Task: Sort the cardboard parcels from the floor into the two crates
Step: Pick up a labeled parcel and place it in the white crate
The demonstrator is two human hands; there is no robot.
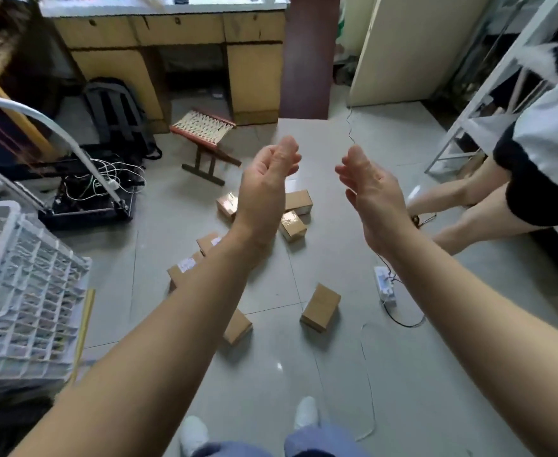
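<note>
Both hands were raised in front of the person, well above the floor [337, 374]. The left hand [264, 189] and the right hand [370, 199] faced each other palm to palm with a gap between them. The fingers were relaxed and lightly bent, and neither hand held anything.

The cardboard parcels lay scattered on the floor below and ahead of the hands. A lone parcel [320, 308] lay nearest the person, in line with the gap between the two forearms. Its long axis ran away from the person, with the far end leaning slightly to the right. Neither hand was clearly nearer to it.

A cluster of parcels [292, 225] lay farther off, partly hidden behind the left hand. More labelled parcels [185, 268] lay to the left, partly covered by the left forearm.

One white crate [23, 275] stood at the person's left, well apart from the lone parcel. A second crate could not be identified.

By judgement, the coming move called for a downward reach, and a grasp across the lone parcel's short sides would suit either hand.
</note>
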